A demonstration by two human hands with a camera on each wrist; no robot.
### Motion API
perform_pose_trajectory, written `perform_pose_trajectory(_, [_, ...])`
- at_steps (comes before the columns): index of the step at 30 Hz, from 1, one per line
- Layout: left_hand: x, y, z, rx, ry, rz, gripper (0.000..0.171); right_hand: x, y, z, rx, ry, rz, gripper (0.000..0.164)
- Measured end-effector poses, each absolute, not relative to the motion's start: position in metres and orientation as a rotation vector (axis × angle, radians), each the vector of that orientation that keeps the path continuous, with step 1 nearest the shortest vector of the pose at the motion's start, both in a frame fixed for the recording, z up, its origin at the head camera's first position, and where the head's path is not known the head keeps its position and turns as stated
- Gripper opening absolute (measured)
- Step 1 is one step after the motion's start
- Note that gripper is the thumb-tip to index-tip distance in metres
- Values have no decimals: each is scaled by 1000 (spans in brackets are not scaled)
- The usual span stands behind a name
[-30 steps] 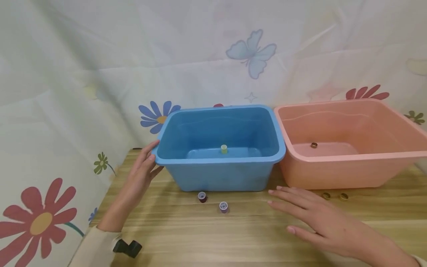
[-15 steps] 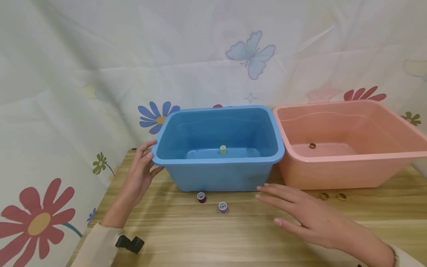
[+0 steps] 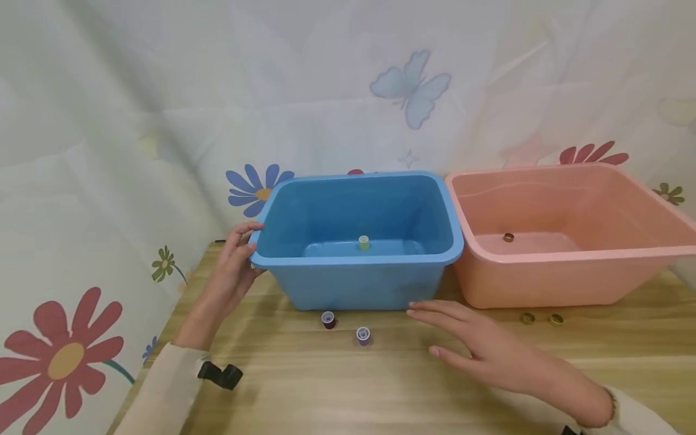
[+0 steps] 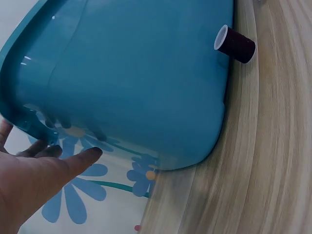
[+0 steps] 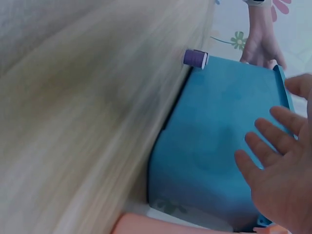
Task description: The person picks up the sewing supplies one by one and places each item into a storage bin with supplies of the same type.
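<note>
Gap between right hand and purple spool, blue tub (high-sided) blocking behind

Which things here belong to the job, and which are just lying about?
Likely part of the job:
blue tub, left hand at its rim
pale yellow spool inside it
purple thread spool
maroon thread spool
pink tub
brassy ring inside it
two brassy rings before it

Apparently just surroundings:
printed curtain
wooden table
</note>
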State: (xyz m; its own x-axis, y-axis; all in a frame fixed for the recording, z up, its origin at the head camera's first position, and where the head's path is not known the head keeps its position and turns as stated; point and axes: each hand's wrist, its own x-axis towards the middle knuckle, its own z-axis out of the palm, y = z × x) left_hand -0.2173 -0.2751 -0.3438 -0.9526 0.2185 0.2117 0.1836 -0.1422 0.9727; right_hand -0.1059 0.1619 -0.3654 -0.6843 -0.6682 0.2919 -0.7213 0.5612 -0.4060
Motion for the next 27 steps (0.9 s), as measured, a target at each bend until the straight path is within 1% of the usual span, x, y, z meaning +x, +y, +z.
perform_pose_trajectory(3, [-218, -275, -346, 497, 1975, 2317, 33, -108, 158, -371, 1131, -2698, 847, 51])
perform_pose_trajectory(10, [-220, -272, -350, 497, 1918, 2375, 32, -112, 152, -380, 1054, -2737, 982, 46])
perform_pose_trajectory(20, [-219, -269, -350, 451, 1925, 2402, 32, -121, 134, -391, 1169, -2717, 1019, 43])
perform_pose_trajectory(27, [-217, -269, -352, 453, 1917, 2392, 31, -127, 122, -401, 1170, -2741, 1080, 41])
